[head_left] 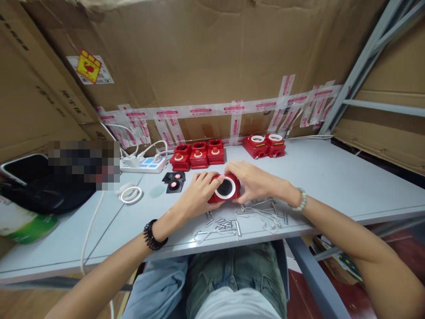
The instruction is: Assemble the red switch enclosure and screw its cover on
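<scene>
A red housing [237, 180] with a white ring [218, 193] around its round dark opening is held between both hands over the front part of the table. My left hand [201, 190] grips its left side, the thumb resting on the ring. From the right, my right hand [253, 179] closes around the other side, fingers over the far edge. Just in front of the housing lie loose metal screws [223, 223] and longer metal pins with thin wire pieces [265, 212]. Black square parts [175, 185] with small red-and-white centres sit left of my left hand.
Red housings with round knobs [198, 154] and two white-ringed red housings [264, 145] stand at the back. White rings [131, 194], a translucent disc [157, 191], a power strip [146, 165] and a black bag [66, 190] are leftward. Cardboard [199, 57] walls the rear.
</scene>
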